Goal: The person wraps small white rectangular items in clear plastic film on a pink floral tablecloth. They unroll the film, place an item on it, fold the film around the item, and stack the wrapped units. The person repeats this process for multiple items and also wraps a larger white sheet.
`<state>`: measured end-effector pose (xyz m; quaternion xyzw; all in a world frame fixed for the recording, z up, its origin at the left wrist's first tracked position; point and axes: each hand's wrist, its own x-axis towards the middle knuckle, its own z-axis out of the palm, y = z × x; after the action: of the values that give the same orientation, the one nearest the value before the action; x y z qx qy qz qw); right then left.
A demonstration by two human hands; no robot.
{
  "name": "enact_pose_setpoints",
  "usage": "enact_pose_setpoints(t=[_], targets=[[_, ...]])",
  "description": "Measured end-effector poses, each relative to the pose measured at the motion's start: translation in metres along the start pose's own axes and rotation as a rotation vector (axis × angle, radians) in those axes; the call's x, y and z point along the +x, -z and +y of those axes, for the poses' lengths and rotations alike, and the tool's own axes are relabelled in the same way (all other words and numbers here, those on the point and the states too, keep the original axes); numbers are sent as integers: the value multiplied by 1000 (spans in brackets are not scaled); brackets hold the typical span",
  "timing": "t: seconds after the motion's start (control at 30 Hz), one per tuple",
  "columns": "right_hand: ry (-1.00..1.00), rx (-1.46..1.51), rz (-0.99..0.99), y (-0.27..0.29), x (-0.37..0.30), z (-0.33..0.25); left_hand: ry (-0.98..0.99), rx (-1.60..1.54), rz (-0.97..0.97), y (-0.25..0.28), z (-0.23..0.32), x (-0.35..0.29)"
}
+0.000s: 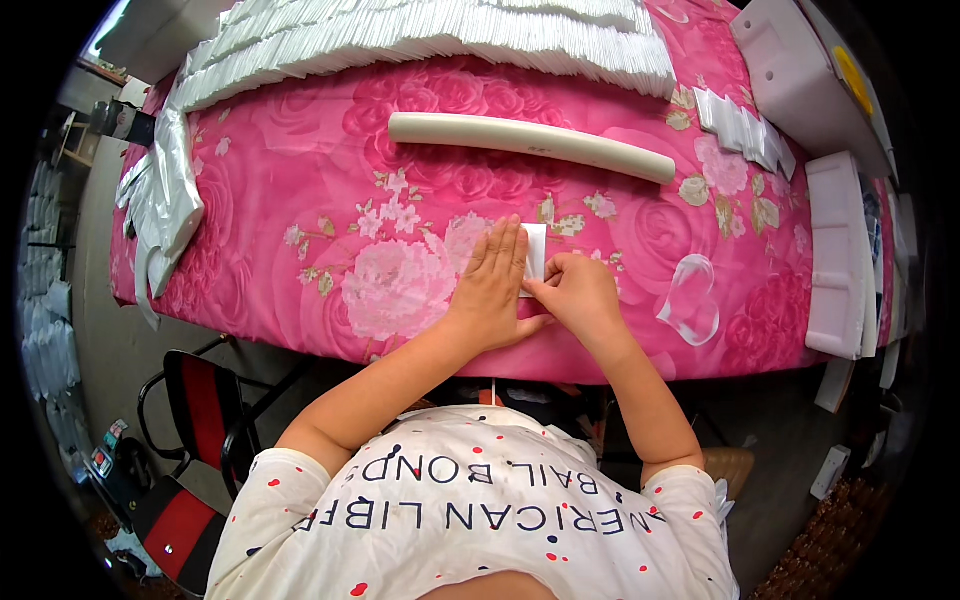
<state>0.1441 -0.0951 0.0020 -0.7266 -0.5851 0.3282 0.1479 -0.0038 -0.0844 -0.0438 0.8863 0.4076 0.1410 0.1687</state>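
Note:
A small flat white piece, perhaps folded paper or film (535,258), lies on the pink rose-patterned tablecloth (270,190) close to the table's near edge. My left hand (487,285) rests flat over its left part, fingers stretched out and lying side by side, the thumb pointing right. From the right, my right hand (578,292) pinches its lower right edge between thumb and bent forefinger. Much of the piece is hidden beneath the left hand. Beyond both hands lies a long cream-coloured tube or rod (530,146), slightly tilted.
Long rows of stacked white pieces (430,50) fill the far side. A smaller white stack (742,132) sits at the far right, near white foam boxes (840,255). A white plastic bag (172,200) hangs over the left edge. Red-and-black chairs (205,405) stand at lower left.

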Motion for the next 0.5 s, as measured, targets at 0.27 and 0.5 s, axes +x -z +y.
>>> enact_pose_setpoints(t=[0.27,0.5], targets=[[123,-264,35,25,-8,13,-55,-31,122,8,-3,-9],[741,-273,231,-8,19,-14,471,-1064,4,51,-10,-92]])
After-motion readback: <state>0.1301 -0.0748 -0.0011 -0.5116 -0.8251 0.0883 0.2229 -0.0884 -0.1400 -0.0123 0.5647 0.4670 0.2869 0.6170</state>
